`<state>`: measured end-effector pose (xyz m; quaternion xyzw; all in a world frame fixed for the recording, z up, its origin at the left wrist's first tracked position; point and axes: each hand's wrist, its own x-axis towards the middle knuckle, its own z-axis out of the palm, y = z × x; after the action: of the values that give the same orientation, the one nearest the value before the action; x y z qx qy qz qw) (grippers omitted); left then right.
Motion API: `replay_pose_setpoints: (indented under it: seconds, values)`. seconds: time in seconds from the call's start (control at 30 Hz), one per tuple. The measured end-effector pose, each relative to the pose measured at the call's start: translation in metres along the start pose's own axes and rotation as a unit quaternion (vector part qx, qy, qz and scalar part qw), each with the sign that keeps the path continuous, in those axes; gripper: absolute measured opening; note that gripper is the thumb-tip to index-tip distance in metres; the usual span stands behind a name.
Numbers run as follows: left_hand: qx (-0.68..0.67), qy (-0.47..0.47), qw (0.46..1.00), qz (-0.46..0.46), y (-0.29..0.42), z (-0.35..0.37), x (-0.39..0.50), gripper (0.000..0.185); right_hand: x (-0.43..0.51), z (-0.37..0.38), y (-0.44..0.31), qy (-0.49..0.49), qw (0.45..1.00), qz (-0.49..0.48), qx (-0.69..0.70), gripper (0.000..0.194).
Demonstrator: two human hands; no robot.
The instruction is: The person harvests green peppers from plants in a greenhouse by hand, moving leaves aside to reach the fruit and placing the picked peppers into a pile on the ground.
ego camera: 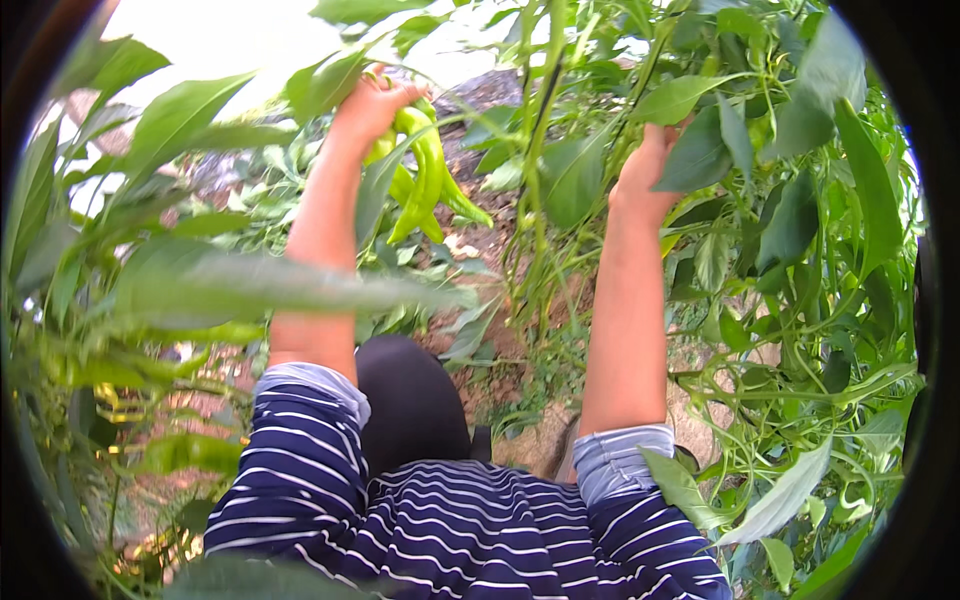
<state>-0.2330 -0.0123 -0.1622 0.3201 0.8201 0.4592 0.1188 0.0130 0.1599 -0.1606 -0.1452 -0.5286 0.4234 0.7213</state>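
Observation:
At the upper left of the middle, my left hand (379, 101) is closed round the stem ends of several long green peppers (424, 176), which hang down below it. Farther right, my right hand (649, 165) reaches in among the pepper plant's leaves (697, 150). Its fingertips are mostly behind a leaf, so what they touch is hidden. Between the two hands rise green pepper plant stems (534, 172).
Dense pepper foliage (795, 225) fills the right side. Blurred leaves (180, 277) cross in front of my left forearm, and more green peppers (187, 454) hang at the lower left. Bare soil (487, 300) and low weeds lie below, near my dark-clothed knee (409, 405).

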Motion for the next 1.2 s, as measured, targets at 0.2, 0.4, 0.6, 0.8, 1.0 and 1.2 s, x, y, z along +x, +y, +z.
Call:
replay_pose_setpoints:
  seconds: [0.2, 0.4, 0.6, 0.8, 1.0, 1.2]
  values:
    - [-0.294, -0.103, 0.947, 0.074, 0.004, 0.001, -0.118, 0.035, -0.109, -0.038, -0.083, -0.155, 0.962, 0.075, -0.213, 0.033]
    - [-0.381, -0.161, 0.907, 0.073, 0.051, 0.006, -0.239, 0.04, -0.19, -0.056, -0.177, -0.437, 0.836, 0.331, 0.026, 0.111]
    - [-0.412, -0.263, 0.872, 0.021, 0.079, 0.046, -0.383, 0.067, -0.24, -0.183, -0.275, -0.401, 0.741, 0.529, 0.1, 0.105]
    - [-0.405, -0.407, 0.77, 0.277, 0.203, 0.247, -0.399, 0.105, -0.142, -0.391, -0.265, -0.284, 0.937, 0.194, -0.068, 0.103]
    - [-0.349, -0.477, 0.763, 0.262, 0.289, 0.384, -0.314, 0.077, -0.089, -0.604, -0.285, 0.219, 0.964, 0.136, 0.071, 0.068]
    - [-0.372, -0.52, 0.758, 0.129, 0.294, 0.418, -0.286, 0.053, -0.153, -0.73, -0.214, 0.562, 0.794, 0.2, 0.12, 0.052]
